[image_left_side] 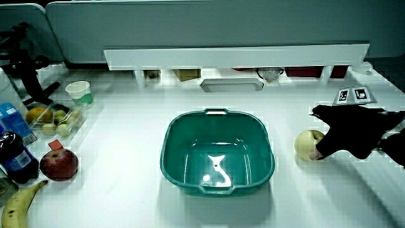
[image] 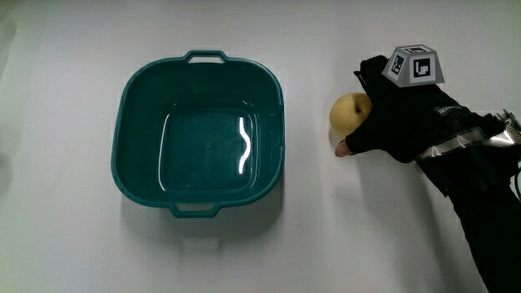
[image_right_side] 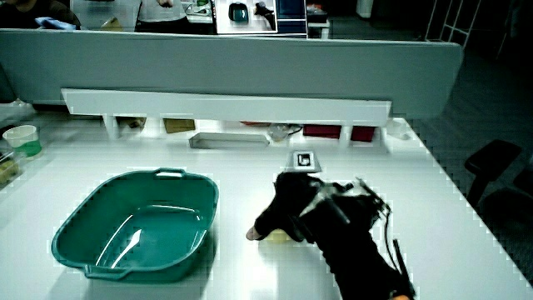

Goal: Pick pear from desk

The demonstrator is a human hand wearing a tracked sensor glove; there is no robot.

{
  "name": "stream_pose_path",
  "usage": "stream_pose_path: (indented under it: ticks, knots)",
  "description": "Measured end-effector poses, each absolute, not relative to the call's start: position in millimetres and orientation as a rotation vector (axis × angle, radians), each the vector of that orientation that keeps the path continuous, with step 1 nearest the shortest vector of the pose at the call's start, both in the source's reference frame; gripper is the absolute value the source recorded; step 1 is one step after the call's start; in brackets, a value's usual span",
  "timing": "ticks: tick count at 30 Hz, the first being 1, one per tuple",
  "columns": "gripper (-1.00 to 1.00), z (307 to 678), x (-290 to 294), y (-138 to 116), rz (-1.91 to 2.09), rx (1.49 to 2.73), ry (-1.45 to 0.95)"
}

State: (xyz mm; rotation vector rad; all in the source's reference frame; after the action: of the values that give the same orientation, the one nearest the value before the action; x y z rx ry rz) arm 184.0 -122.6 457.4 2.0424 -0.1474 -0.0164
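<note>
A teal basin (image: 199,134) sits on the white table (image: 65,244) beside my hand, with nothing in it. Well away from my hand, past the basin, at the table's edge, I see in a side view a red apple (image_left_side: 59,164), a banana (image_left_side: 21,201) nearer to me than the apple, a dark bottle (image_left_side: 14,158), a clear tray of small fruit (image_left_side: 54,119) and a pale green cup (image_left_side: 80,92)

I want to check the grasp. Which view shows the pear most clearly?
The main view shows the round yellow pear best: it lies beside the black gloved hand, mostly uncovered. In a side view the pear is also visible at the fingertips. In a side view the hand covers nearly all of it.
</note>
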Motion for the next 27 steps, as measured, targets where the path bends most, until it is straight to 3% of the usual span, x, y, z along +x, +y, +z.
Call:
stream_pose_path:
  ticks: [17, 27]
  knots:
    - [0.0, 473, 187, -124, -0.016, 2.07, -0.139]
    - [0.36, 473, 189, -124, 0.014, 2.141, -0.136]
